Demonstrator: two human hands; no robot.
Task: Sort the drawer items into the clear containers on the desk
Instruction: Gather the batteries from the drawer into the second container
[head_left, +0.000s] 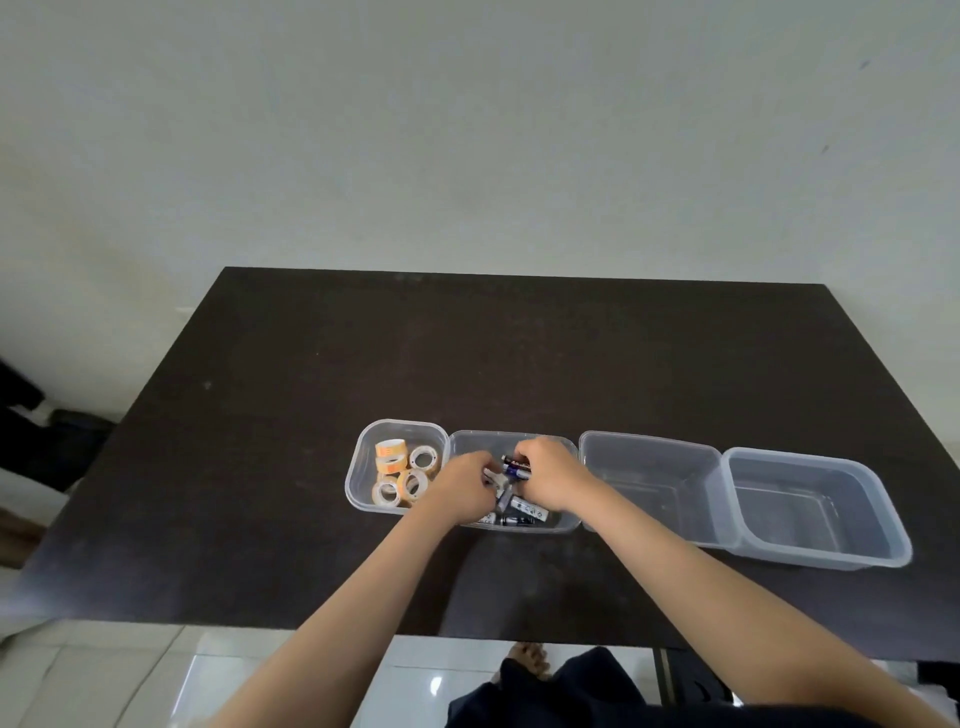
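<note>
Four clear containers stand in a row on the dark desk (519, 353). The leftmost container (358, 462) holds several tape rolls (402, 473). The second container (470, 439) holds several batteries (524, 512). Both my hands are inside it. My left hand (465, 488) has its fingers curled over batteries at the container's left side. My right hand (548, 473) grips a dark blue battery (516, 464) near the far wall. The third container (654, 483) and the fourth container (815, 509) have nothing in them.
The desk's near edge runs just below my forearms, with a pale tiled floor beyond it. A dark object stands on the floor at the far left (41, 436). A plain wall rises behind the desk.
</note>
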